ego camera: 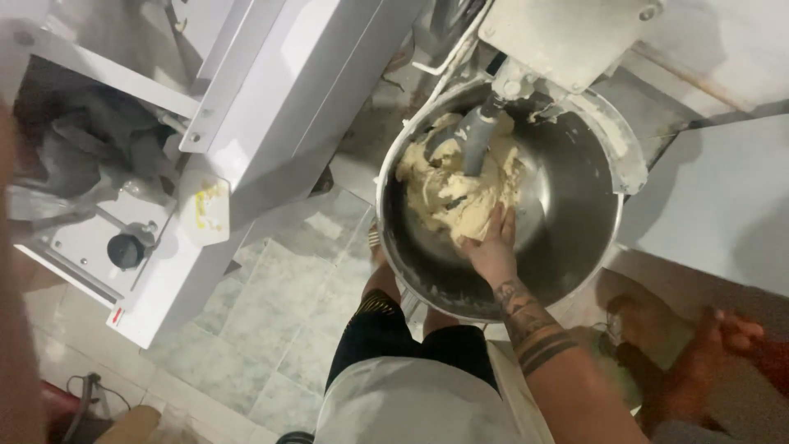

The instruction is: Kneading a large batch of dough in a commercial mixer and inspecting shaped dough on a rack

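One hand [491,245], the right, presses spread fingers flat against pale dough [456,185] massed around the mixer hook [477,140] inside a steel bowl [575,238]; the dough looks shaggy, mixed but unremoved. The left hand is out of view.

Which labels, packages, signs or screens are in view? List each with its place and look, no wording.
Red label: small red rectangle on the lower front edge of the white machine, left of the mixer bowl.
Packages, signs, screens: none visible.
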